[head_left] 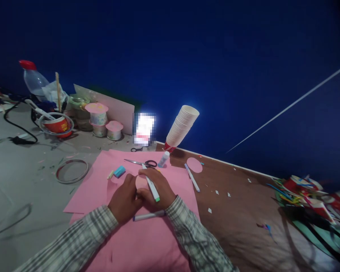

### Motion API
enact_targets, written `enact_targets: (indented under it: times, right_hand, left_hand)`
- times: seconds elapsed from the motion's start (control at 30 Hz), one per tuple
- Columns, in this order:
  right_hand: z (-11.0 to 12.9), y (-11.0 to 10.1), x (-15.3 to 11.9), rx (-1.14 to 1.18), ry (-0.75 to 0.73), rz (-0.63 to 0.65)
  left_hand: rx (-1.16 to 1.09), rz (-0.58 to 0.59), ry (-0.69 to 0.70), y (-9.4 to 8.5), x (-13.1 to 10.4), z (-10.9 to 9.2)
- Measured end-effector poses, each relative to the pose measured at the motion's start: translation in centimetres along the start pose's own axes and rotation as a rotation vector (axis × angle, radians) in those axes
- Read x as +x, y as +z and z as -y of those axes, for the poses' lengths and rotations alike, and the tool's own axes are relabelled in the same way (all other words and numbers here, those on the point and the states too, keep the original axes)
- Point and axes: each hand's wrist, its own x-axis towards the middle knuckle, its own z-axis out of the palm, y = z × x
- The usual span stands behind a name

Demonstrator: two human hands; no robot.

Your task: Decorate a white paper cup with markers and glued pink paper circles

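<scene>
My right hand point(160, 189) is closed around a white marker point(152, 188) with a green end, which lies slanted across the fingers. My left hand point(125, 200) meets it from the other side, its fingers closed on a pale pink round piece point(141, 183); my right fingertips touch it too. Pink paper sheets point(130, 241) lie under both hands. Just beyond the hands are scissors point(141, 163), a glue stick point(163, 159) and a small blue object point(119, 172). Another marker point(149, 215) rests below my hands, and one more point(192, 177) lies to the right.
A tilted stack of paper cups point(183, 126) stands by the blue wall. A pink paper disc point(194, 165) lies on the brown surface. At left are a tape ring point(71, 171), pink-topped cups point(98, 119) and a red-capped bottle point(34, 77). Cluttered scraps point(308, 196) sit far right.
</scene>
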Motion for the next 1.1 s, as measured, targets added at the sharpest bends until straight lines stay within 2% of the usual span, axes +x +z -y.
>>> enact_targets:
  times: [0.33, 0.43, 0.53, 0.6, 0.73, 0.93, 1.1]
  right_hand:
    - [0.0, -0.2, 0.1, -0.017, 0.021, 0.012]
    - [0.1, -1.2, 0.3, 0.087, 0.055, -0.049]
    - [-0.1, -2.5, 0.3, 0.239, 0.09, -0.141]
    - [-0.3, -3.0, 0.3, 0.297, 0.103, -0.152]
    - [-0.7, -3.1, 0.4, 0.332, 0.097, -0.081]
    - [-0.9, -2.7, 0.4, 0.243, 0.056, 0.027]
    - [-1.0, -2.2, 0.3, 0.168, 0.063, 0.119]
  left_hand:
    - [-0.031, -0.018, 0.032, 0.0, 0.0, 0.1]
    - [-0.064, -0.02, 0.068, -0.2, 0.0, -0.2]
    - [-0.065, -0.019, 0.033, -0.4, 0.0, -0.6]
    - [-0.054, -0.016, 0.016, -0.5, 0.1, -0.9]
    - [-0.088, -0.005, 0.025, -0.6, 0.3, -0.9]
    - [-0.125, 0.059, 0.041, -0.6, 0.7, -0.2]
    - [-0.131, 0.068, 0.071, -0.4, 0.5, 0.3]
